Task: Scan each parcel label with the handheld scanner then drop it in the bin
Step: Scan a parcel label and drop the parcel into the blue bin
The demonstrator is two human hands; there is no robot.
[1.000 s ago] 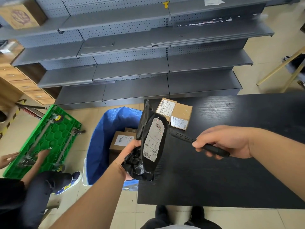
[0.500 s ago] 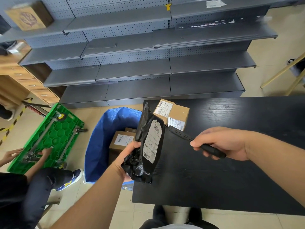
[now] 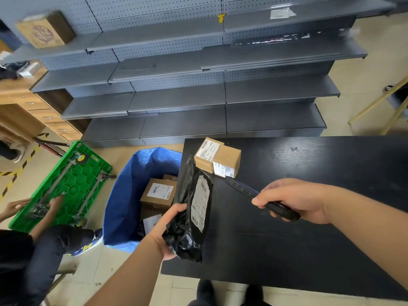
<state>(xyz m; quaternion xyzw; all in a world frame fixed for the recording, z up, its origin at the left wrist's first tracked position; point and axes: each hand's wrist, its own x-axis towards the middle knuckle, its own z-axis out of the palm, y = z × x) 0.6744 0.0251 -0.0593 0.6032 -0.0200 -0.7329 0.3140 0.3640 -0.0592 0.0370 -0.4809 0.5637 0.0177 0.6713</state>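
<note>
**Soft mailer held up for the scanner**

At the far left another person's hands (image 3: 16, 205) work at an upturned green plastic cart (image 3: 66, 184), its underside a stiff honeycomb grid with metal bars. Next to it stands the bin (image 3: 123, 195), a slack blue woven-plastic sack on the floor, touching the table's left edge; cardboard boxes (image 3: 159, 192) with white labels already lie inside.

The left hand (image 3: 167, 226) grips the black mailer (image 3: 189, 217) by its crumpled lower half, fingers curled round the bunched film, above the table's left edge, just beside the bin. The bag looks light, limp and glossy, probably slippery; a hold on the bunched end seems surest, leaving the white label (image 3: 199, 202) flat and facing right.

Two square kraft boxes (image 3: 217, 156) sit rigid on the matt black wood-grain table (image 3: 309, 239). The right hand (image 3: 295, 200) is closed round the slim black scanner (image 3: 258, 196), its slotted tip aimed towards the label, apart from it.
</note>
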